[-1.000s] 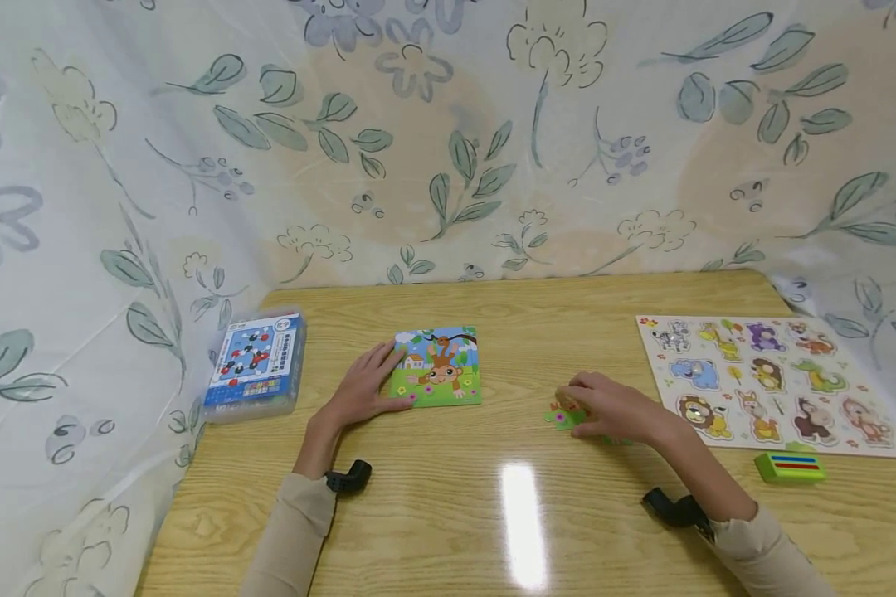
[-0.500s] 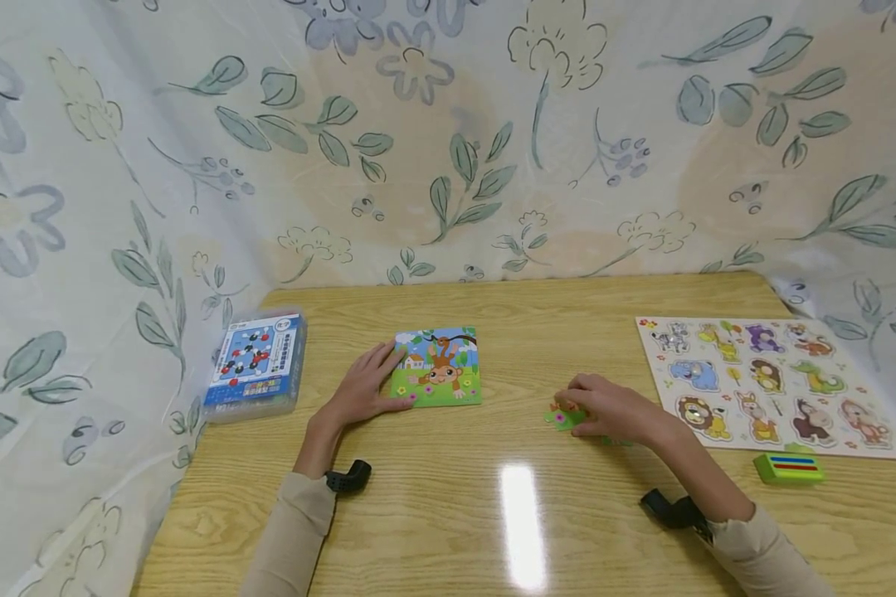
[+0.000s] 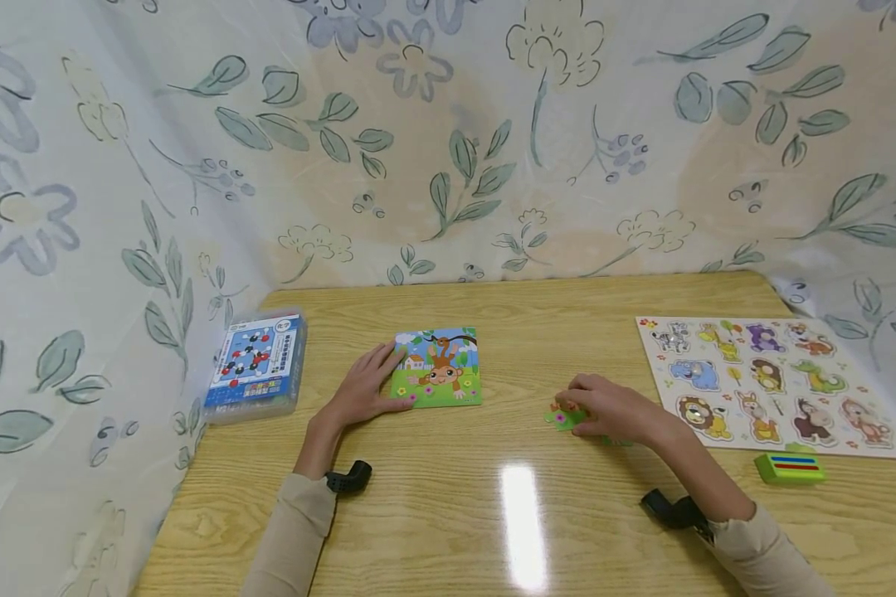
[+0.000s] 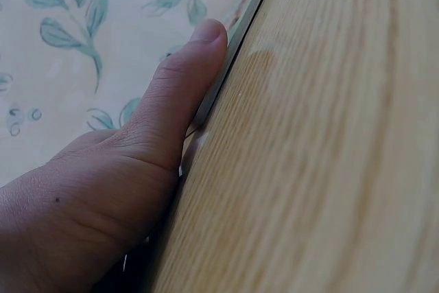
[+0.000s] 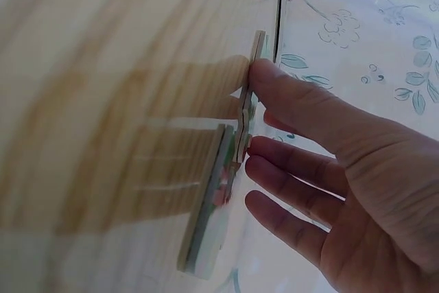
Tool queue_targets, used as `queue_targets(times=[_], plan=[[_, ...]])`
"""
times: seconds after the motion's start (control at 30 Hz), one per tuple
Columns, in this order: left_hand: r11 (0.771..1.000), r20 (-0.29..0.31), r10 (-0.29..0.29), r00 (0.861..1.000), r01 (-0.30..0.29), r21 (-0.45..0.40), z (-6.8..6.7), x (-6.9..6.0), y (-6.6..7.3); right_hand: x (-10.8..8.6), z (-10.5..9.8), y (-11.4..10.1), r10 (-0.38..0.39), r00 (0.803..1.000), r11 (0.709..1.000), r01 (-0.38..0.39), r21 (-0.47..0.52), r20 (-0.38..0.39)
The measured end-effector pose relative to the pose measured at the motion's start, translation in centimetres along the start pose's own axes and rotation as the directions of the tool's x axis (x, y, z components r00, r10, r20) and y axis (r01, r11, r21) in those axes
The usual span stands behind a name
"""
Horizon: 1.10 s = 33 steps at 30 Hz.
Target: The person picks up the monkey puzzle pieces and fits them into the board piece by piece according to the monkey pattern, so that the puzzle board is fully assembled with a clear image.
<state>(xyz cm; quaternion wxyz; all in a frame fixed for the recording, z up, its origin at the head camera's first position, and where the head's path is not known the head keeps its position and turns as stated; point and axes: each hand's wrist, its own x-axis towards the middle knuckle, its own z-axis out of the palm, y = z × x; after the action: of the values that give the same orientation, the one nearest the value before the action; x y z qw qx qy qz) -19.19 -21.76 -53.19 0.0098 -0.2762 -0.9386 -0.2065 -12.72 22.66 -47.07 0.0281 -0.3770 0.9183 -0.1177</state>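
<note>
A square picture puzzle (image 3: pixel 448 381) of a monkey in a garden lies flat on the table. My left hand (image 3: pixel 362 385) rests at its left side, fingers extended, with the thumb along the near edge; the left wrist view shows that thumb (image 4: pixel 195 60) against the board's edge. To the right, my right hand (image 3: pixel 612 406) bends over a small green puzzle piece (image 3: pixel 563 417) with a pink flower, thumb and fingertips pinching it close to the tabletop. Another green piece (image 3: pixel 616 441) shows partly under this hand. Thin stacked or overlapping pieces (image 5: pixel 209 217) appear edge-on in the right wrist view.
A board of animal shapes (image 3: pixel 776 414) lies at the right, with a green block (image 3: pixel 790 468) at its near edge. A clear plastic box with a blue label (image 3: pixel 257 361) stands far left. Floral cloth (image 3: pixel 448 166) hangs behind the wooden table (image 3: pixel 433 514).
My right fingers have shifted slightly over the puzzle piece since a second ago. The left hand and the monkey puzzle have stayed in place.
</note>
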Motion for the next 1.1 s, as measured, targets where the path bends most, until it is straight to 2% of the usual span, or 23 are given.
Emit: queue_targets(times=[0.33,0.57,0.73,0.97,1.1], plan=[[1.000,0.004,0.001,1.000,-0.001,0.008,-0.24,0.03,0.13,0.07,-0.03,0.00,-0.016,1.000,1.000,0.015,-0.014,-0.019],[0.999,-0.034,0.031,0.999,-0.031,0.010,-0.10,0.09,0.10,0.23,0.06,-0.10,-0.068,0.996,0.996,0.064,-0.061,-0.056],[1.000,-0.007,0.021,1.000,-0.021,0.009,0.13,0.06,0.08,0.15,0.30,-0.11,-0.068,0.996,0.996,0.064,-0.061,-0.064],[1.000,-0.003,0.002,1.000,-0.002,0.000,-0.03,0.02,0.17,0.32,0.49,-0.44,-0.103,0.990,0.983,0.087,-0.163,-0.093],[1.000,-0.003,-0.004,1.000,0.004,0.004,-0.04,0.01,0.13,0.50,0.71,-0.60,-0.086,0.990,0.977,0.063,-0.202,-0.110]])
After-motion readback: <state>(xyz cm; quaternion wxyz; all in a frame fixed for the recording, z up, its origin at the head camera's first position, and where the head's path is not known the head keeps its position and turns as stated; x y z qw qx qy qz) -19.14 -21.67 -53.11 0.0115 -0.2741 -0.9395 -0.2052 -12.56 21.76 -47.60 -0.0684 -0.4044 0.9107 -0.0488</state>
